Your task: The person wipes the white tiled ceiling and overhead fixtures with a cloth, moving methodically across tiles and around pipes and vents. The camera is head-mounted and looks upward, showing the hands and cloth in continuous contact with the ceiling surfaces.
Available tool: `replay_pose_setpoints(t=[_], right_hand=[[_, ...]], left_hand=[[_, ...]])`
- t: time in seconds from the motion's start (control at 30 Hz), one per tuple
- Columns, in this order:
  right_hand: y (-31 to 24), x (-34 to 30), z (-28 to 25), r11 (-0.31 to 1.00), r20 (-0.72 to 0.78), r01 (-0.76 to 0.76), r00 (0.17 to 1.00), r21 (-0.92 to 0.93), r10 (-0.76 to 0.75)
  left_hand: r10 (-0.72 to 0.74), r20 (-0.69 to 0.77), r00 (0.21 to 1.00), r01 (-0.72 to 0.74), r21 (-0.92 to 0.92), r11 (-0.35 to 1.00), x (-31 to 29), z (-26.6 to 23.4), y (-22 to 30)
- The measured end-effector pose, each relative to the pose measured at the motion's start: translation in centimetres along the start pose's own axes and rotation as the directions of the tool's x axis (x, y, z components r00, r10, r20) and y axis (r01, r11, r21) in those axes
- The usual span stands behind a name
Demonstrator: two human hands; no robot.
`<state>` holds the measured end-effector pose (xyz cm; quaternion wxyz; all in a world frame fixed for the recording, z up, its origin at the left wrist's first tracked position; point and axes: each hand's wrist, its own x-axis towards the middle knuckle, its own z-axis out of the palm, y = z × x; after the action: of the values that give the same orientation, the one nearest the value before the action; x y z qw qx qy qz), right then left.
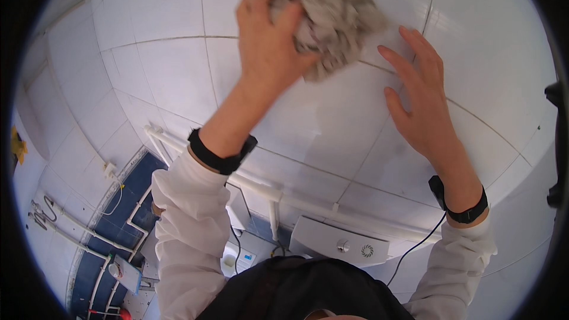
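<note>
My left hand (269, 41) presses a crumpled grey-beige cloth (338, 21) against a white tiled wall (308, 118), its fingers curled over the cloth's left part. The cloth is slightly blurred and bunched up, lying to the right of that hand. Just right of the cloth, my right hand (418, 92) is held up near the tiles with its fingers apart and nothing in it. Whether its fingertips touch the wall I cannot tell. Both wrists wear black bands, and white sleeves cover the forearms.
White pipes (255, 185) run along the wall below my arms. Under them is a white appliance (338, 243) with a knob and a round vent; a black cable (415, 248) hangs beside it. More pipes and a blue tiled band (112, 225) lie at the lower left.
</note>
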<state>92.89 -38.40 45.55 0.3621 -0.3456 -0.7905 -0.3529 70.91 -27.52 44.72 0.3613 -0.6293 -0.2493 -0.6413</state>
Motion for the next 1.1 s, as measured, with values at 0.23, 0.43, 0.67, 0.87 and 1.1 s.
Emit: replay_pose_setpoints(t=[0.23, 0.43, 0.67, 0.87, 1.1], right_hand=[[0.4, -4.3, -1.9, 0.992, -0.034, -0.093, 0.995, -0.083, 0.091], [0.6, -6.8, -1.9, 0.990, -0.094, -0.142, 0.985, 0.006, 0.142], [-0.1, -7.4, -1.9, 0.989, -0.152, -0.139, 0.980, -0.046, 0.131], [0.5, -9.2, -3.6, 0.969, -0.246, -0.230, 0.948, -0.090, 0.202], [0.1, -11.7, -4.5, 0.930, -0.309, -0.357, 0.896, -0.081, 0.317]], left_hand=[[-0.448, -0.199, 0.872, 0.474, 0.111, 0.874, 4.1, -0.6, -8.7], [-0.316, -0.100, 0.943, 0.326, 0.109, 0.939, 1.6, 0.4, -3.5], [0.087, 0.087, 0.992, -0.077, -0.120, 0.990, -1.5, 0.7, 6.3], [-0.135, -0.092, 0.987, 0.127, -0.089, 0.988, 2.3, 1.8, 8.0], [0.049, -0.017, 0.999, -0.052, -0.299, 0.953, -0.1, 3.3, 14.3]])
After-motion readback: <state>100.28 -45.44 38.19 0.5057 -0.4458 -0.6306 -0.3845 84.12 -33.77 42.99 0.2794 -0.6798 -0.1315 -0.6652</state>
